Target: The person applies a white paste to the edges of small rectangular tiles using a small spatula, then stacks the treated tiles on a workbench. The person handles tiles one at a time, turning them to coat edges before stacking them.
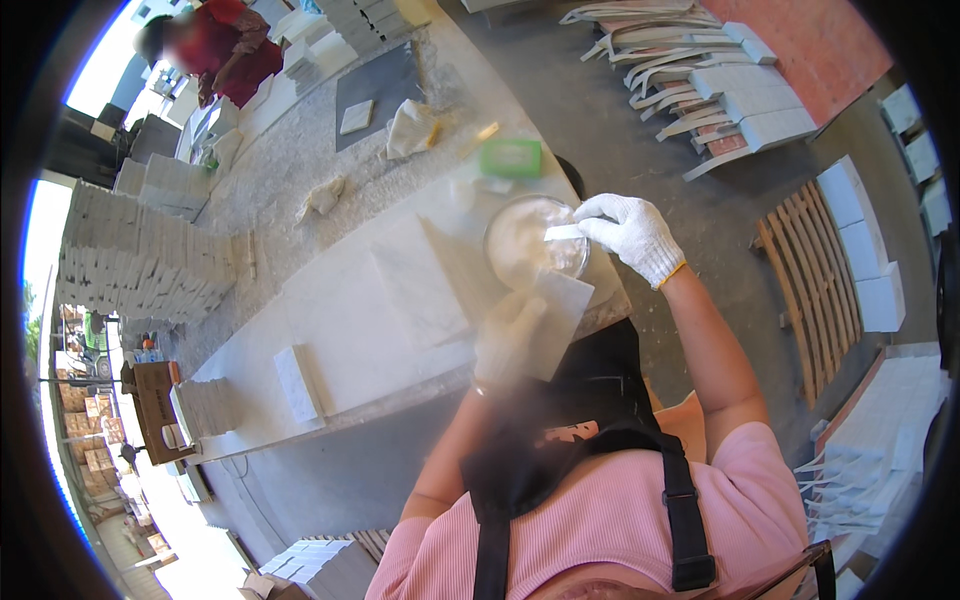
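Observation:
My right hand point(632, 238), in a white knitted glove with a yellow-edged cuff, pinches a small flat white strip point(563, 232). The strip reaches over a round bowl point(497, 262) holding a whitish paste or powder whose kind I cannot make out. Just in front of the bowl, my left hand point(508, 342), also gloved, is closed on a pale rectangular tile point(563, 318). This hand is hazy, so its finger positions show only partly. The tile is tilted, its upper edge close to the bowl's rim.
Beyond the bowl lies a green box point(511, 158) on the long worktable point(385, 385). A single white tile point(298, 385) and a tall stack of tiles point(140, 255) occupy the left side. Another person point(235, 50) is at the far left. A wooden pallet point(812, 285) stands right.

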Tool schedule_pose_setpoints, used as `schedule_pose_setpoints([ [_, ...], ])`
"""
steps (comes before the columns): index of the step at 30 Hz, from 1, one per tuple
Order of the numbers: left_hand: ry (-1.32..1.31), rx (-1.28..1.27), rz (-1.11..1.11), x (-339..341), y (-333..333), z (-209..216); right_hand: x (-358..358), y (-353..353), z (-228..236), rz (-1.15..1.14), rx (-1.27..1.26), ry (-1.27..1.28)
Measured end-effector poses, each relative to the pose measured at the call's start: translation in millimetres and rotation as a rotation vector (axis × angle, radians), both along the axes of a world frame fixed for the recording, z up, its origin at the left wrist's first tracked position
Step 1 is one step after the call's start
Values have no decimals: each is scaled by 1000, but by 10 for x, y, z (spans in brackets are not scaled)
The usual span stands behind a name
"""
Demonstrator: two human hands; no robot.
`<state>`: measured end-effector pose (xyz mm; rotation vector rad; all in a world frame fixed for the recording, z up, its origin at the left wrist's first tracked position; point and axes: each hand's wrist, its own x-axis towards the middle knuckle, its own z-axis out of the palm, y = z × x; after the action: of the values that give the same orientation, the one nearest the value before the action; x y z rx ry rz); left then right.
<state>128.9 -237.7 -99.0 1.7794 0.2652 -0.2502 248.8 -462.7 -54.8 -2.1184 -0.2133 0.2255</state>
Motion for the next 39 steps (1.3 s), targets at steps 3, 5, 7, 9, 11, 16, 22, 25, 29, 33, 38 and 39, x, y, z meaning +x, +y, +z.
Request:
schedule_pose_setpoints([
  [3, -14, 23, -11, -12, -3, 22, 34, 73, -107, 38, -11, -29],
  [5, -14, 31, -4, -24, -15, 41, 31, 111, -183, 61, -16, -63],
  [7, -4, 41, 11, -32, -33, 56, 30, 140, -248, 62, 1, -19],
  [9, -28, 61, 7, -35, -40, 67, 28, 134, -282, 68, 48, 26],
  [11, -27, 71, 5, -37, -41, 71, 24, 105, -281, 82, 123, 74],
  [16, -12, 122, -3, -35, -30, 47, -16, 4, -167, 47, 262, 241],
  [22, -71, 176, 0, -30, -40, -5, -103, -30, -21, 91, 276, 159],
  [25, -63, 172, -2, -32, -42, -15, -150, -16, 18, 123, 231, 48],
  [29, -46, 164, 3, -28, -41, -9, -190, -21, 58, 147, 132, -61],
  [33, -31, 203, 0, -20, -43, 6, -190, -3, 86, 156, -10, -243],
  [38, -42, 182, 6, -21, -43, 2, -193, -9, 111, 179, -30, -310],
  [39, -45, 176, 5, -20, -41, -1, -193, -14, 106, 188, -26, -328],
])
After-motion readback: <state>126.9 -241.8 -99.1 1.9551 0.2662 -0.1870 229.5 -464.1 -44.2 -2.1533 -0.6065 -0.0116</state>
